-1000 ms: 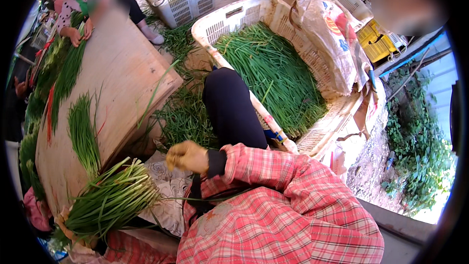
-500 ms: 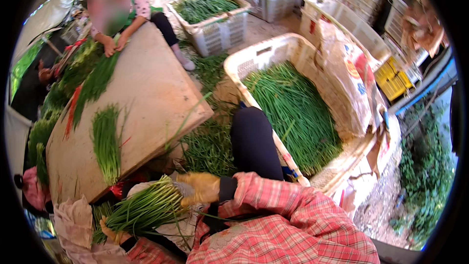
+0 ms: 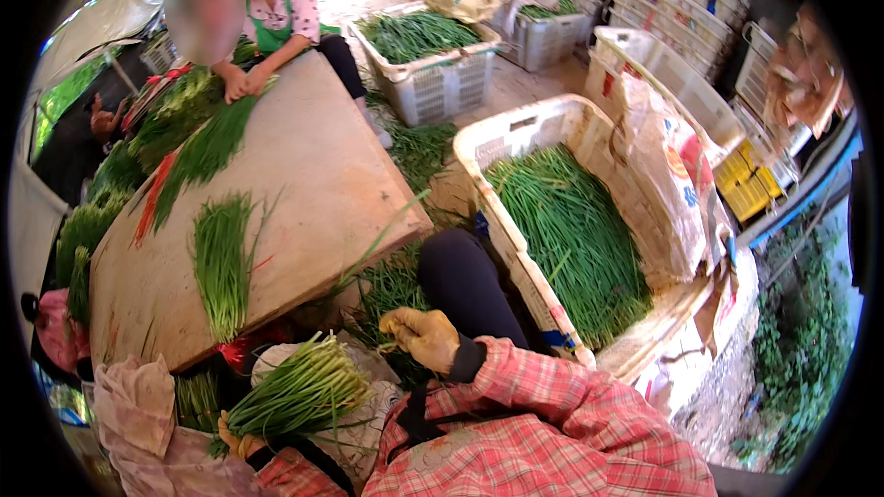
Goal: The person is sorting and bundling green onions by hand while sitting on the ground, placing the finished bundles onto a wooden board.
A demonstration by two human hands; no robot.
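My left hand (image 3: pixel 241 439), in a tan glove, grips a thick bunch of chives (image 3: pixel 299 391) near its leafy end. The pale cut ends point right, across my lap. My right hand (image 3: pixel 424 336), in a yellowish glove, is closed and apart from the bunch, above my thigh. Thin strands may be at its fingertips, too small to name. A smaller bunch of chives (image 3: pixel 223 267) lies on the wooden board (image 3: pixel 313 166) in front of me. Close to its stem ends is something red (image 3: pixel 234 354).
A white crate (image 3: pixel 543 299) of chives stands at my right, with a sack (image 3: pixel 658 179) over its far side. Across the board a person (image 3: pixel 276 28) handles more chives. Another full crate (image 3: pixel 433 83) and stacked crates (image 3: pixel 681 0) stand behind. Loose greens (image 3: pixel 391 290) litter the ground.
My right hand has come off the stem ends of the bunch and moved right. My left hand keeps holding the bunch. The view has shifted slightly.
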